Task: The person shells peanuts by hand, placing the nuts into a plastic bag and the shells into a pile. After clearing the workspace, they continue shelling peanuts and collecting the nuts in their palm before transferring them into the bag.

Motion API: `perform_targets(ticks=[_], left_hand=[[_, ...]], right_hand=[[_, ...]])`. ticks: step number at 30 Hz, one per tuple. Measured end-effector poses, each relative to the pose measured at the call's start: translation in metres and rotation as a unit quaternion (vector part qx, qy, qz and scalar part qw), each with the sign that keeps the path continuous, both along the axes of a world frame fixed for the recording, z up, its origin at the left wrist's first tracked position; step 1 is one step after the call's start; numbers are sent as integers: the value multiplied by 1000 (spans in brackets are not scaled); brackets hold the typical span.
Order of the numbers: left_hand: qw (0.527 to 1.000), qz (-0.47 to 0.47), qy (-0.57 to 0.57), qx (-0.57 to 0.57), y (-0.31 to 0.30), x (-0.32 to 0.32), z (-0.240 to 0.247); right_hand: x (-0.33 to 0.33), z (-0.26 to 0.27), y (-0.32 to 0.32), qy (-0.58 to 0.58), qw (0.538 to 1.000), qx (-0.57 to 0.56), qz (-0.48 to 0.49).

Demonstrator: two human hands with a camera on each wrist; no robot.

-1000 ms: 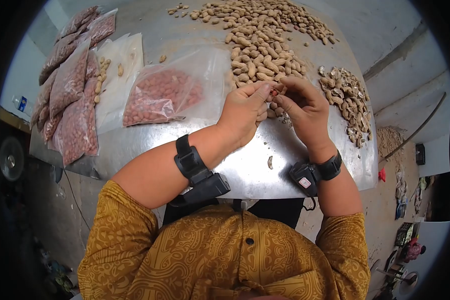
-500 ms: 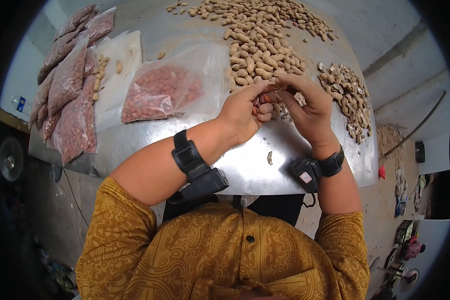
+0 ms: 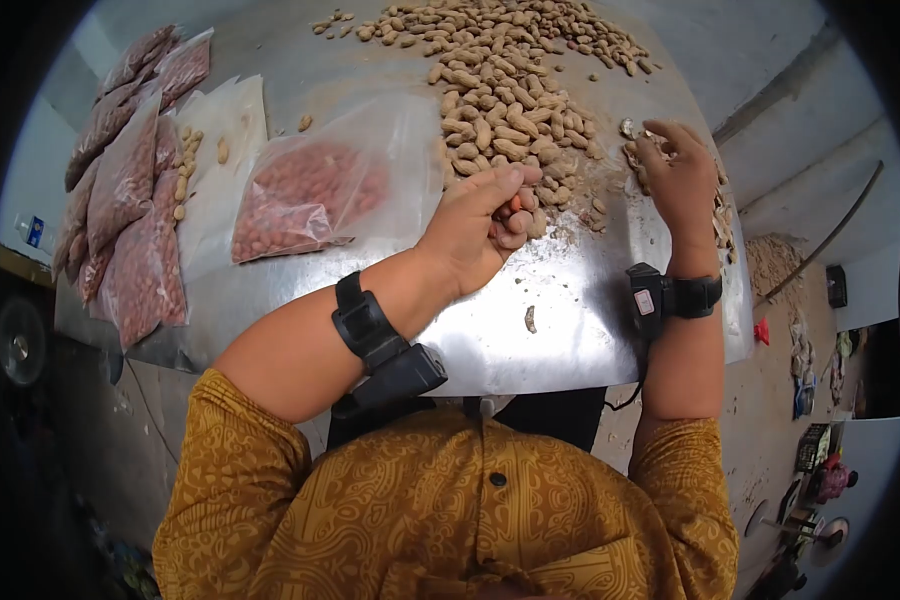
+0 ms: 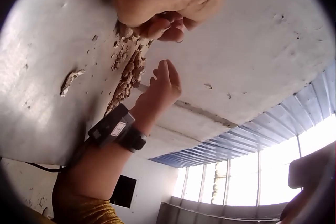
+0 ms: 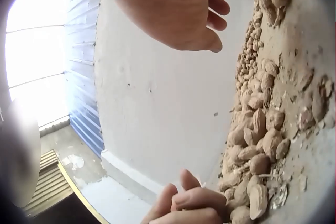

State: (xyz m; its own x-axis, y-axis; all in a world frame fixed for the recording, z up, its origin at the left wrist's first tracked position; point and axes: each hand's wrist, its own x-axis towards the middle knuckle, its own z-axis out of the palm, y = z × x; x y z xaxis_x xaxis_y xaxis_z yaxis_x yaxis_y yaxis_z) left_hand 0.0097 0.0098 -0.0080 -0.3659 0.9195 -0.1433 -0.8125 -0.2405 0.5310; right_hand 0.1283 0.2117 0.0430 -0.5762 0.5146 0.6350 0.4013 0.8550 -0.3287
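My left hand (image 3: 485,220) hovers over the metal table (image 3: 530,345) with its fingers curled round a few reddish peanut kernels (image 3: 516,212); the left wrist view shows those curled fingers (image 4: 163,24) from below. My right hand (image 3: 670,160) is out to the right, fingers relaxed and spread above the heap of empty shells (image 3: 722,225), holding nothing I can see. In the right wrist view that hand (image 5: 173,3) is loosely open. A big pile of unshelled peanuts (image 3: 490,90) lies just beyond both hands.
A clear bag of red kernels (image 3: 305,195) lies left of my left hand. Several filled bags (image 3: 130,190) are stacked at the far left edge. One shell scrap (image 3: 530,319) sits near the table's front edge, which is close to my body.
The hands were together, splitting a peanut. My right hand has moved right to the shell heap and opened. My left hand stayed, keeping the kernels.
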Motion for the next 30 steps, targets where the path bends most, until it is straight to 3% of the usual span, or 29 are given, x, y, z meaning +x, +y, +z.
perform_targets(ticks=[4, 7, 10, 13, 16, 18, 23, 30], left_hand=[[999, -17, -10, 30, 0, 0, -2], [999, -38, 9, 35, -1, -3, -5], [998, -37, 19, 38, -2, -3, -5], [999, -23, 32, 27, -3, -2, -1], [998, 17, 52, 28, -1, -2, -4], [996, 49, 69, 16, -1, 0, -2], [990, 84, 111, 20, 0, 5, 3], [975, 101, 200, 9, -2, 9, 7]], right_hand=[[-33, -10, 5, -170, 981, 24, 88], [-53, -14, 0, -274, 960, 21, 58], [-64, -24, 5, -280, 959, 32, 21], [-62, -20, 8, -256, 966, -8, 40], [-47, -1, -8, -155, 980, -68, 103], [-38, 2, -23, -49, 942, -253, 216], [-20, -3, -57, 62, 742, -552, 375], [-20, -18, -65, 81, 656, -645, 383]])
